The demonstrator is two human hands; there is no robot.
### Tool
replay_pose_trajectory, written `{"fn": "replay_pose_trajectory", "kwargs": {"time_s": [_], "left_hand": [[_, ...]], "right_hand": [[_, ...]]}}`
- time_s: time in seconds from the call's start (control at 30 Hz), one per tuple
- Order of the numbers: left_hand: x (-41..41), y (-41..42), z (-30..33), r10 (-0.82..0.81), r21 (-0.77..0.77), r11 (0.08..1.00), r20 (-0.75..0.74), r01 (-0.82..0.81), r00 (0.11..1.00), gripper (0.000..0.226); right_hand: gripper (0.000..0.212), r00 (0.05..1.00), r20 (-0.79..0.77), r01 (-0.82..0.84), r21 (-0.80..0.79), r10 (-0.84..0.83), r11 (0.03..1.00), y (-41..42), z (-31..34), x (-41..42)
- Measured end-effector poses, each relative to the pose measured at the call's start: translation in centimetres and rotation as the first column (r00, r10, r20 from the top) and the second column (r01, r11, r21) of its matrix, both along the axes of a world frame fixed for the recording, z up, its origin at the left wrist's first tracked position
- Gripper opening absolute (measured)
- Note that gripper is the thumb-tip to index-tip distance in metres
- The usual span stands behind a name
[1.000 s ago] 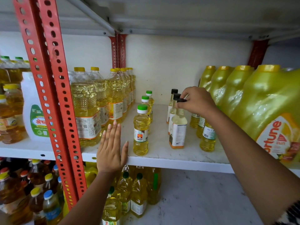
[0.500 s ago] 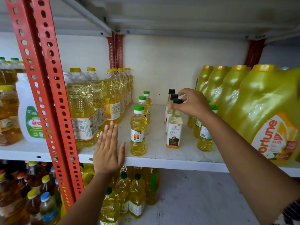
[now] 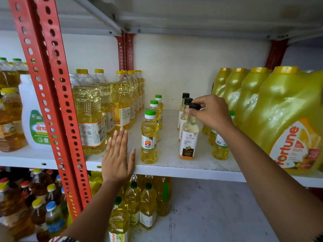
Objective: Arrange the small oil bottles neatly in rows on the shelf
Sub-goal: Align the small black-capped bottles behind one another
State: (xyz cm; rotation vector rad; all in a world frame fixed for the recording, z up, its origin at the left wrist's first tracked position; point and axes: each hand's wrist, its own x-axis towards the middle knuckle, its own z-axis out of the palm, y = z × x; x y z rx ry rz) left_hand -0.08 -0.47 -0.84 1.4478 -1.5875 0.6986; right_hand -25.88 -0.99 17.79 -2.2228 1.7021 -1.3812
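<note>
A: On the shelf (image 3: 167, 165), at 3 o'clock from the green-cap bottle (image 3: 149, 138), right hand (image 3: 210, 113) pinches the coconut bottle (image 3: 188, 135) by its black cap.

B: And the left hand (image 3: 117, 157)?

A: Flat, fingers spread, holding nothing, at 9 o'clock from the green-cap bottle.

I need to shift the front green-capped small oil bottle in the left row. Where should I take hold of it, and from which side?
Take the front green-capped yellow oil bottle around its narrow neck, just under the cap, coming from above and the front. It stands upright at the white shelf edge with another bottle close behind, so the rear is blocked. The flat left hand, resting nearby, is free for the grip.
</note>
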Motion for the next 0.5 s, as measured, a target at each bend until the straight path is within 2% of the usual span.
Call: {"fn": "replay_pose_trajectory", "kwargs": {"time_s": [0.27,0.5], "left_hand": [[-0.1,0.1,0.0,-0.005,0.024,1.000,-0.017,0.005,1.000,0.061],[-0.1,0.1,0.0,-0.003,0.036,0.999,-0.020,0.004,1.000,0.061]], "right_hand": [[0.029,0.998,-0.042,-0.043,0.020,0.044,0.999,2.1,-0.3,0.0],[0.026,1.000,0.000,-0.030,0.004,0.030,1.000,2.4,-0.4,-0.3]]}}
